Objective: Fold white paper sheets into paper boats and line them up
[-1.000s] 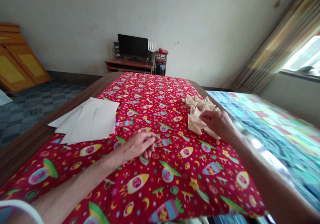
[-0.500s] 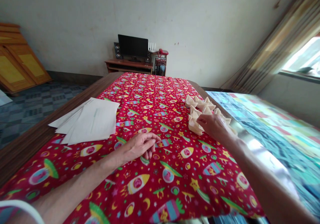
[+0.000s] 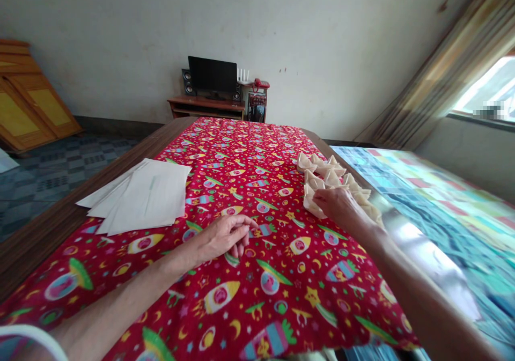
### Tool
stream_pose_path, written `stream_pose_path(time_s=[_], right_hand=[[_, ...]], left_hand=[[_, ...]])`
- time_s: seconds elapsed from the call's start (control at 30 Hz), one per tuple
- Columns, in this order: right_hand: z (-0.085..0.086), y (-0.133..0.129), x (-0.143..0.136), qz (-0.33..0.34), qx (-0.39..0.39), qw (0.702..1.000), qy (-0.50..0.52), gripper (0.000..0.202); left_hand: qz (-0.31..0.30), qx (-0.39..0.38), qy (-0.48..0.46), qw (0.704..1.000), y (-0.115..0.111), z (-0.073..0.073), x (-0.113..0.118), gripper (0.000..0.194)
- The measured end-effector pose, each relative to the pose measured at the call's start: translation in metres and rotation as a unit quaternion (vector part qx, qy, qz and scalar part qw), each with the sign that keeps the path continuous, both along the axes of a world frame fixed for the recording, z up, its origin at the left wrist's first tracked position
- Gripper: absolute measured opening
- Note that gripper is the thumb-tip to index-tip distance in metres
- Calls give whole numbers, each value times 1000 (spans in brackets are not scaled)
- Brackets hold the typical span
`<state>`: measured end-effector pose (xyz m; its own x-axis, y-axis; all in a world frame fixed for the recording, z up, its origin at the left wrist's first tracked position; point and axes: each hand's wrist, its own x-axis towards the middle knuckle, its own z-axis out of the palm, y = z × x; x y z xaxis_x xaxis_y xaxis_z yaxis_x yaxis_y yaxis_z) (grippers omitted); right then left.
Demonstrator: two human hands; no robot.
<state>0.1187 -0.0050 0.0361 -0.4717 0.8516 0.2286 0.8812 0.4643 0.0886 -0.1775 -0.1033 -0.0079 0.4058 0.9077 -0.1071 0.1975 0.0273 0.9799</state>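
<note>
My left hand [image 3: 227,235] rests on the red patterned cloth [image 3: 257,302], its fingers loosely stretched and slightly curled, with nothing in them. At the right, my right hand [image 3: 338,203] has its fingers pressed together on the nearest left folded paper piece [image 3: 310,203], whose edge the fingertips partly cover. Behind and beside it stand several more cream folded paper pieces [image 3: 332,178], boat-like with pointed tips, grouped in rows. Flat paper sheets [image 3: 161,194] lie fanned out left of my left hand, the top one bearing a faint greenish mark.
The wooden table edge [image 3: 52,227] shows along the left. To the right is a bed with a colourful spread [image 3: 442,200]; a shiny clear sheet [image 3: 430,264] lies near the table's right side. A monitor [image 3: 213,74] stands on a small desk against the wall.
My right hand has shifted slightly left and down at the folded paper pieces, uncovering more of those on the right. My left hand stays in place.
</note>
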Motion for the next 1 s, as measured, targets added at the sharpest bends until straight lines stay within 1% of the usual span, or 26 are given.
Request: stream_pose_path(time_s=[0.17, 0.3, 0.37, 0.47, 0.5, 0.53, 0.57, 0.6, 0.63, 0.67, 0.7, 0.73, 0.8, 0.87, 0.93, 1.0], right_hand=[[-3, -1, -4, -20, 14, 999, -27, 28], [5, -10, -7, -42, 26, 998, -33, 29], [11, -15, -9, -46, 57, 997, -18, 28], [14, -26, -18, -9, 131, 991, 31, 29], [14, -31, -23, 9, 151, 987, 49, 30], [12, -36, -29, 34, 160, 984, 64, 30], [9, -41, -35, 66, 155, 983, 70, 30], [5, -47, -41, 95, 143, 983, 70, 29], [0, -52, -47, 129, 118, 983, 61, 29], [-6, -57, -53, 155, 100, 982, 49, 29], [-12, -61, -58, 181, 85, 979, 34, 29], [-17, -64, -62, 197, 74, 977, 20, 29], [-26, -68, -69, 222, 49, 974, 1, 28], [-31, -70, -73, 233, 33, 972, -3, 27], [-34, -71, -75, 229, 21, 973, 8, 26], [-34, -71, -77, 221, 9, 975, 22, 25]], left_hand=[[-3, 5, -2, 1000, -1, 2, -1, 35], [4, -3, 10, 1000, -2, 2, 0, 34], [9, -1, 10, 1000, -3, 2, 3, 34], [16, 19, 17, 1000, -4, 3, 4, 35], [22, 41, 36, 998, -4, 5, 2, 34], [33, 79, 70, 994, -3, 8, -2, 32], [46, 129, 116, 984, -2, 12, -8, 30], [66, 196, 176, 962, -1, 17, -17, 27], [79, 268, 234, 931, 0, 21, -28, 25], [88, 323, 284, 898, 1, 25, -41, 25], [104, 358, 331, 867, 2, 29, -55, 27], [126, 376, 377, 837, 3, 31, -69, 29], [158, 377, 479, 777, 1, 31, -95, 37], [179, 345, 549, 740, -4, 25, -112, 48], [192, 316, 581, 725, -9, 17, -120, 50], [212, 300, 586, 722, -13, 8, -121, 45]])
